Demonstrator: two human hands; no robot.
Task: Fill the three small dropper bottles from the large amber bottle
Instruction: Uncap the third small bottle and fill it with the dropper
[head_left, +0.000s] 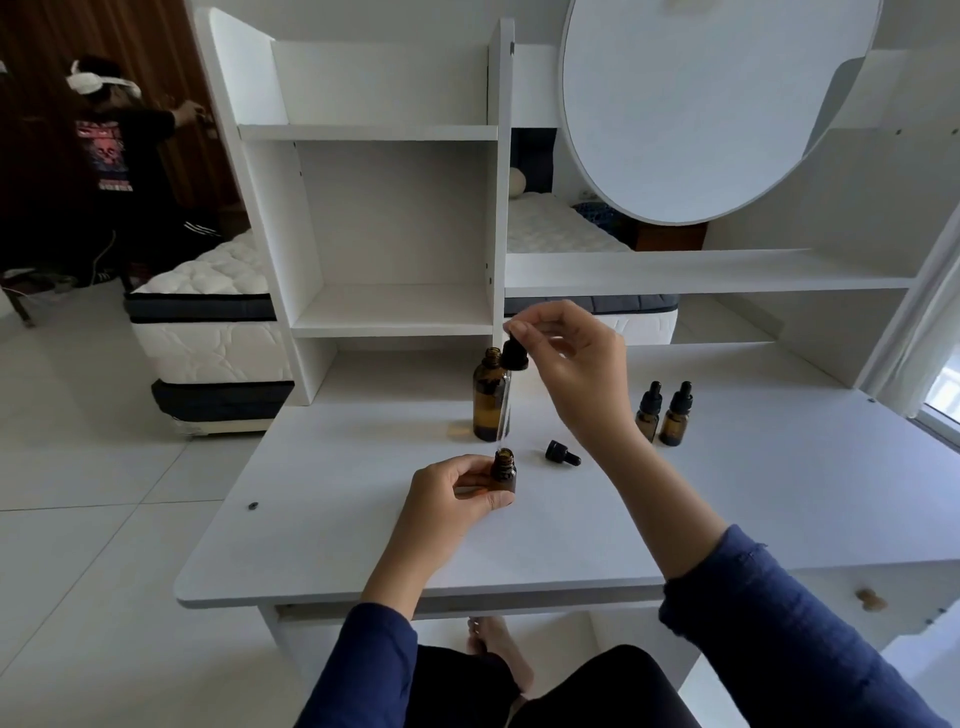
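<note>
A large amber bottle (490, 400) stands uncapped at the middle of the white desk (322, 519). My right hand (569, 358) pinches the black bulb of its long dropper (513, 358), whose glass tube hangs down with its tip just above the mouth of a small open amber bottle (504, 470). My left hand (457, 493) grips that small bottle upright on the desk. The small bottle's black dropper cap (562, 452) lies on its side to the right. Two capped small dropper bottles (664, 414) stand side by side further right.
White shelving (395, 234) rises behind the desk, with a round white panel (701, 104) at the upper right. A mattress (208, 312) lies on the floor to the left, and another person stands at the far left. A drawer knob (868, 598) shows at the lower right.
</note>
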